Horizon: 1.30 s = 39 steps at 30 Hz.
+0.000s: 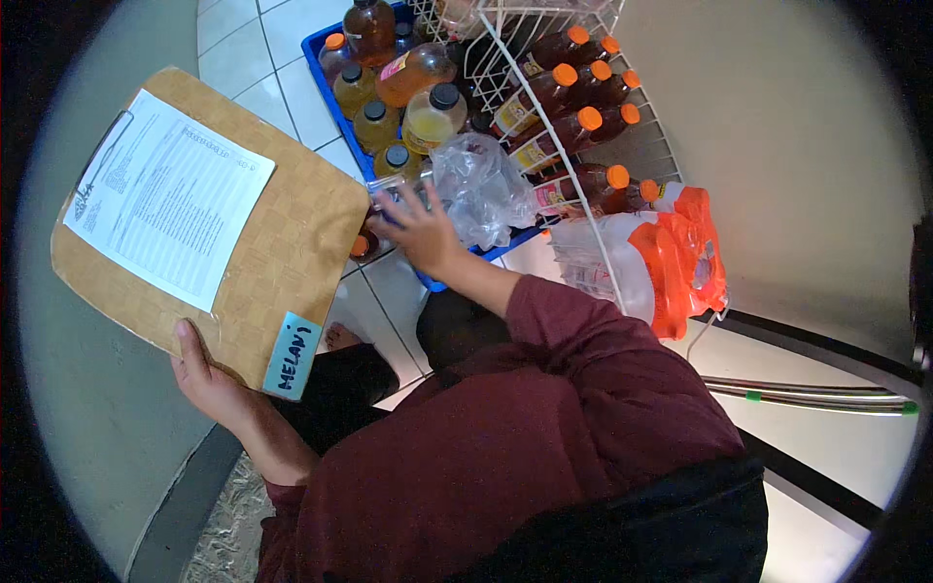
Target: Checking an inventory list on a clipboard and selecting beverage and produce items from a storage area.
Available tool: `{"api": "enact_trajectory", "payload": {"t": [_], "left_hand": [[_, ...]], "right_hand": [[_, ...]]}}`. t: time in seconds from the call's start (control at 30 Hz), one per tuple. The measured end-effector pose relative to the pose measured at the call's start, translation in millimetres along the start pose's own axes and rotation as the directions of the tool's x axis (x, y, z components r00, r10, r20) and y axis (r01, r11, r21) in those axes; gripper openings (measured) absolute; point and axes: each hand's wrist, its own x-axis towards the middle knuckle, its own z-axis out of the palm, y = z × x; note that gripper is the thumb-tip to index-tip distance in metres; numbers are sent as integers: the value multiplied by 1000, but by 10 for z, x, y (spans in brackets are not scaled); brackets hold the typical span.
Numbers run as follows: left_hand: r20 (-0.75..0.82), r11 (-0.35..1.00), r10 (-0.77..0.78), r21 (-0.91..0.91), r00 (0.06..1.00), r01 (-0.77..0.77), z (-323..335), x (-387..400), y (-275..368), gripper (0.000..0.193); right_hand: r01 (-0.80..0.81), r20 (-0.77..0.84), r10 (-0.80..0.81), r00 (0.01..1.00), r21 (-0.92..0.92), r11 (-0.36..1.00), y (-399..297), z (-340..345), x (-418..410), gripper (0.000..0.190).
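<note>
My left hand [208,375] grips the near edge of a tan woven-pattern clipboard [302,218], thumb on its face. A printed paper sheet [175,200] lies on the board under a metal clip [109,149], and a blue label [291,355] with handwriting is stuck at one corner. My right hand [423,237], slightly blurred, spreads its fingers over the near end of a blue plastic crate [332,102], beside a clear plastic bag [481,189]. Nothing shows held in it; whether the fingertips touch anything is unclear. Dark-capped bottles of yellowish liquid [350,95] stand in the crate.
A white wire rack [557,138] on the right holds several orange-capped bottles of dark liquid [557,84]. Orange-and-clear plastic packs [670,255] hang or rest at its near end. An orange-capped bottle [362,246] is partly hidden beside the clipboard. Walls flank the tiled floor [266,55].
</note>
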Motion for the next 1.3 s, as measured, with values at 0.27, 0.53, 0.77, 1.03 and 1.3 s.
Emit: {"api": "enact_trajectory", "payload": {"t": [0.27,0.53,0.77,1.03,1.3], "left_hand": [[4,998,-13,62,1000,13,18,-41,31,38],[27,999,-47,4,999,47,41,-81,102,40],[-33,996,-89,-27,996,88,50,-99,101,40],[-47,996,-94,5,994,94,66,-57,107,38],[-19,997,-77,-21,997,77,67,-42,65,39]], "right_hand": [[-121,107,119,987,12,993,383,173,-136,34],[-450,-96,494,864,290,845,1291,-1736,-391,29],[-795,480,685,549,45,605,2218,-1896,-947,42],[-864,359,845,396,-165,475,2529,-1621,-1066,46],[-857,246,888,389,-256,447,3010,-1548,-1056,30]]}}
